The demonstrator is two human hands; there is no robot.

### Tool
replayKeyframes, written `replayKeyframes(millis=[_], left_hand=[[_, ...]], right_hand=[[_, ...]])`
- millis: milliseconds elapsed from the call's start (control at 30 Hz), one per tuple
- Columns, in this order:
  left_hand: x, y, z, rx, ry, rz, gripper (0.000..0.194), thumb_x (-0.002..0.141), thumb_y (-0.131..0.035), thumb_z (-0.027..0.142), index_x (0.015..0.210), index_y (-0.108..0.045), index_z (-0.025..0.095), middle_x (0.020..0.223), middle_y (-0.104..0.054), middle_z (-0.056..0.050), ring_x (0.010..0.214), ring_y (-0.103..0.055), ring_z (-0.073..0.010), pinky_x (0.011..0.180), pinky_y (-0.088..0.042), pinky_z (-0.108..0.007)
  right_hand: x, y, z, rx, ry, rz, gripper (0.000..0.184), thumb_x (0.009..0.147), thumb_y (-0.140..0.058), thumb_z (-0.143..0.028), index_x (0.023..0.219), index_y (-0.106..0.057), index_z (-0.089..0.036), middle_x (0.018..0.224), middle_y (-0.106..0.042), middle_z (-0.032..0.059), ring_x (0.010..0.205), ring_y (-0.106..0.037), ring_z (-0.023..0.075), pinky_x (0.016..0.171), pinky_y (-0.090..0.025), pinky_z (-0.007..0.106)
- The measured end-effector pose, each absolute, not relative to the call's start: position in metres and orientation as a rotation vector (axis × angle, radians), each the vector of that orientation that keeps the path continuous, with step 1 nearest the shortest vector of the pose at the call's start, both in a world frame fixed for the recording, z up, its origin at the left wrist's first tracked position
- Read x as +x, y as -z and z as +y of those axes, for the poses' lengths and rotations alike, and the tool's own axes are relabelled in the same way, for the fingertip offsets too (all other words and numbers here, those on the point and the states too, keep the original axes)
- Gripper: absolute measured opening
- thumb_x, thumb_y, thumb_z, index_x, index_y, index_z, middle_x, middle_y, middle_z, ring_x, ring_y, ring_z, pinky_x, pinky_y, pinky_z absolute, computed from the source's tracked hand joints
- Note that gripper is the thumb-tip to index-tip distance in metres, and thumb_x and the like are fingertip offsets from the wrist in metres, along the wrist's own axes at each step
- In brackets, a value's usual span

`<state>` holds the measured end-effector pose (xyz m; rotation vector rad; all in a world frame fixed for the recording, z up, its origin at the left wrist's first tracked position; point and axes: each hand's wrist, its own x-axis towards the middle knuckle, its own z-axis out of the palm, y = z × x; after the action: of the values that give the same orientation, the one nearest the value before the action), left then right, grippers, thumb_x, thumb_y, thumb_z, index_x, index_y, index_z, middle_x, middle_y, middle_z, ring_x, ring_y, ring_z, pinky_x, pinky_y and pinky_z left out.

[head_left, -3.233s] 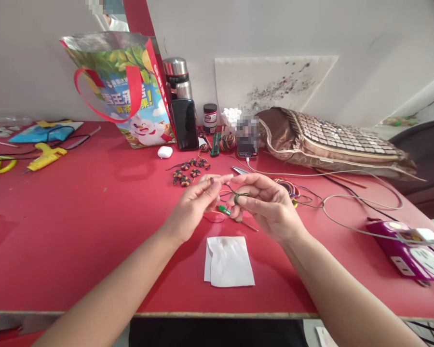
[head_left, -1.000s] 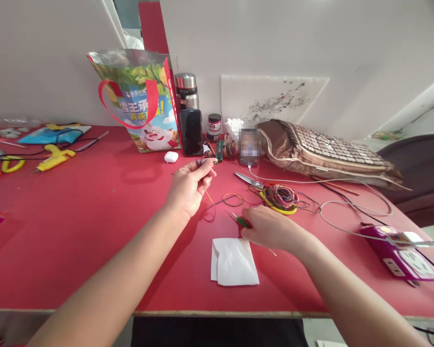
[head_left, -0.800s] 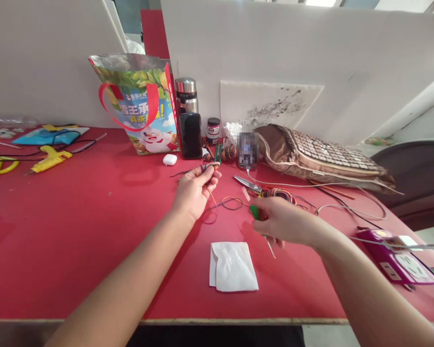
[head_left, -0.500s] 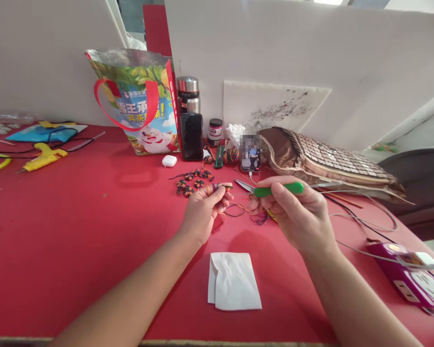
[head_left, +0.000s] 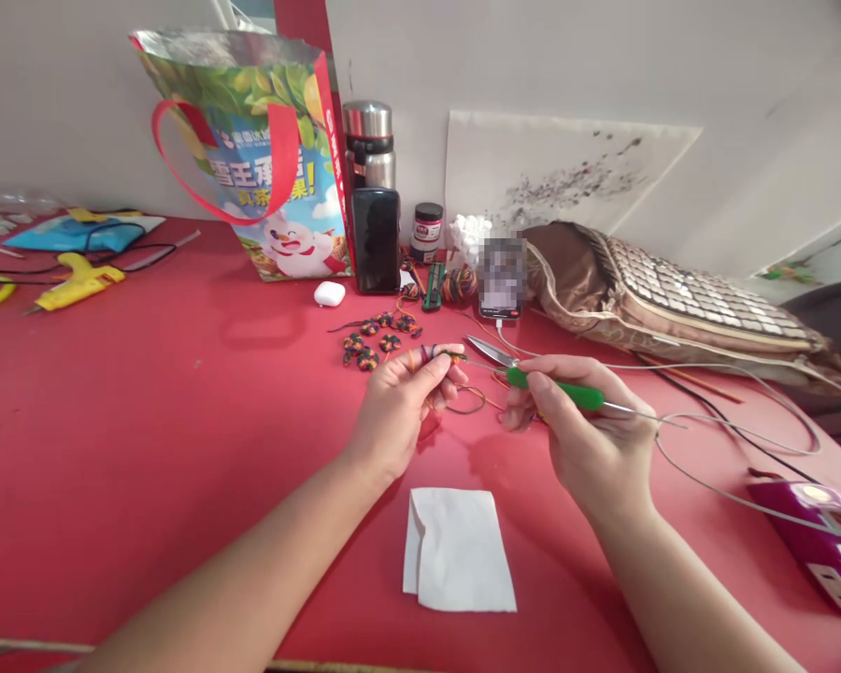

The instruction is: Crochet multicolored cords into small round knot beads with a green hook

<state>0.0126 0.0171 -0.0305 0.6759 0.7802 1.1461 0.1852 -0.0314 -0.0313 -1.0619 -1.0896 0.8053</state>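
My left hand [head_left: 399,411] pinches a small dark multicoloured crochet piece [head_left: 456,357] between thumb and fingers, with orange and purple yarn wound round the fingers. A loop of yarn [head_left: 473,400] hangs beside them. In my right hand [head_left: 592,439] is a green-handled crochet hook [head_left: 567,390], gripped by the handle. Its thin metal shaft points left to the crochet piece, and another metal end sticks out to the right. Whether the tip is inside a stitch is too fine to tell. Scissors [head_left: 491,351] lie just behind the hook, blades showing. Several crocheted pieces [head_left: 368,359] rest beyond my left hand.
A folded white tissue [head_left: 461,551] lies in front. Behind stand a shopping bag [head_left: 280,178], a flask [head_left: 370,140], a dark phone [head_left: 377,241], a lit phone [head_left: 501,280] and a yarn ball [head_left: 459,284]. A handbag [head_left: 673,290], cables and a purple power strip [head_left: 819,533] occupy the right.
The view has shifted slightly. My right hand has moved a little right, and the hook now slants down to the right, showing more of its shaft. My left hand keeps its pinch.
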Motion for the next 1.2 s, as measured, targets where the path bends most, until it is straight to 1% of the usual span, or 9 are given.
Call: replayKeyframes(millis=[267, 433, 533, 667, 767, 900, 1033, 1200], left_hand=[[0.013, 0.032, 0.016, 0.711, -1.136, 0.756, 0.023, 0.076, -0.094, 0.03, 0.093, -0.086, 0.015, 0.076, -0.077, -0.003, 0.062, -0.062, -0.0084, 0.059, -0.049, -0.021], [0.013, 0.029, 0.015, 0.692, -1.124, 0.748, 0.026, 0.072, -0.096, 0.031, 0.09, -0.085, 0.015, 0.074, -0.076, -0.003, 0.062, -0.062, -0.0086, 0.058, -0.048, -0.021], [0.013, 0.026, 0.013, 0.685, -1.105, 0.753, 0.029, 0.068, -0.099, 0.033, 0.086, -0.084, 0.015, 0.071, -0.076, -0.002, 0.061, -0.062, -0.0083, 0.057, -0.046, -0.02], [0.014, 0.023, 0.011, 0.683, -1.053, 0.763, 0.037, 0.063, -0.103, 0.041, 0.079, -0.08, 0.015, 0.068, -0.075, -0.002, 0.057, -0.06, -0.0079, 0.053, -0.041, -0.019], [0.015, 0.022, 0.011, 0.699, -1.059, 0.782, 0.041, 0.062, -0.103, 0.044, 0.072, -0.075, 0.016, 0.062, -0.072, -0.001, 0.052, -0.056, -0.0068, 0.049, -0.037, -0.019], [0.013, 0.023, 0.011, 0.738, -1.119, 0.824, 0.036, 0.065, -0.102, 0.038, 0.069, -0.073, 0.017, 0.061, -0.069, 0.002, 0.051, -0.055, -0.0066, 0.049, -0.038, -0.018], [0.01, 0.024, 0.011, 0.812, -1.16, 0.868, 0.03, 0.069, -0.101, 0.038, 0.073, -0.079, 0.018, 0.064, -0.072, 0.0, 0.054, -0.057, -0.0065, 0.05, -0.041, -0.016], [0.009, 0.022, 0.012, 0.848, -1.159, 0.875, 0.03, 0.068, -0.103, 0.041, 0.076, -0.084, 0.019, 0.066, -0.072, 0.0, 0.052, -0.056, -0.0055, 0.048, -0.043, -0.016]], right_hand=[[0.186, 0.031, -0.031, -1.076, -0.78, -1.11, 0.006, 0.099, -0.08, -0.03, 0.097, -0.081, -0.024, 0.073, -0.08, 0.0023, 0.053, -0.075, 0.018, 0.05, -0.064, 0.031], [0.185, 0.031, -0.029, -1.062, -0.792, -1.052, 0.01, 0.095, -0.085, -0.033, 0.097, -0.082, -0.023, 0.073, -0.08, 0.0021, 0.053, -0.074, 0.0172, 0.049, -0.063, 0.03], [0.184, 0.031, -0.024, -1.008, -0.888, -0.983, 0.015, 0.092, -0.087, -0.035, 0.097, -0.083, -0.022, 0.07, -0.08, 0.0018, 0.048, -0.072, 0.0165, 0.046, -0.061, 0.028], [0.184, 0.029, -0.019, -0.964, -1.099, -0.864, 0.022, 0.086, -0.09, -0.04, 0.091, -0.083, -0.02, 0.067, -0.078, 0.0018, 0.043, -0.067, 0.0141, 0.037, -0.054, 0.024], [0.184, 0.027, -0.017, -0.936, -1.207, -0.81, 0.023, 0.082, -0.093, -0.04, 0.089, -0.084, -0.019, 0.067, -0.078, 0.001, 0.043, -0.066, 0.0117, 0.038, -0.053, 0.021], [0.188, 0.028, -0.015, -0.904, -1.352, -0.786, 0.025, 0.079, -0.095, -0.038, 0.094, -0.084, -0.02, 0.067, -0.078, -0.0004, 0.043, -0.063, 0.0098, 0.039, -0.052, 0.02], [0.192, 0.03, -0.011, -0.89, -1.375, -0.775, 0.026, 0.077, -0.095, -0.036, 0.093, -0.082, -0.021, 0.068, -0.077, -0.0017, 0.044, -0.059, 0.0086, 0.04, -0.049, 0.02], [0.191, 0.034, -0.008, -0.871, -1.402, -0.809, 0.026, 0.074, -0.097, -0.036, 0.09, -0.083, -0.021, 0.069, -0.078, -0.0011, 0.044, -0.058, 0.0088, 0.041, -0.05, 0.022]])
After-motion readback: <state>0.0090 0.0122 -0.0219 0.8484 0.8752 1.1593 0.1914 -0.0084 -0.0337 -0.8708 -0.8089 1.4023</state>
